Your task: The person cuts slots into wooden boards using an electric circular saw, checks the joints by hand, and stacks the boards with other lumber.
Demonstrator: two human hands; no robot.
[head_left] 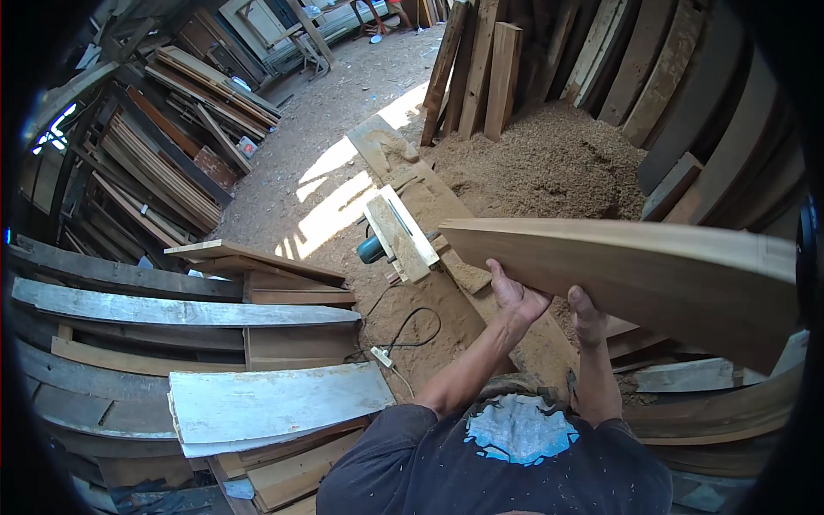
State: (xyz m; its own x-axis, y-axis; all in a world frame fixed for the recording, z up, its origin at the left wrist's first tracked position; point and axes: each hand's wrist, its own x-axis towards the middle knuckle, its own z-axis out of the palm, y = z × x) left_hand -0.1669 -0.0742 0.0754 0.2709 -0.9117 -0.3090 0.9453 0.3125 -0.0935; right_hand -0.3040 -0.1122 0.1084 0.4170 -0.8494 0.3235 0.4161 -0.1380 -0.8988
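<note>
A wide, smooth wooden board (618, 266) is tilted on its long edge in front of me, stretching from the centre out to the right. My left hand (520, 297) grips its lower side near the left end, thumb up and fingers partly hidden. Close beside it, my right hand (587, 316) holds the same lower side, its thumb against the board and its other fingers out of sight. Just left of the board's end, a power tool with a green body (371, 250) sits under a pale wooden fence and table (399, 233), on a long sawdust-covered plank (442, 193).
A heap of shavings (558, 163) lies beyond the board, below upright planks (502, 81). Stacked boards (172, 159) line the left side, with a white-painted panel (279, 408) nearer me. A black cord (421, 330) and a white power socket (380, 354) lie on the sawdust.
</note>
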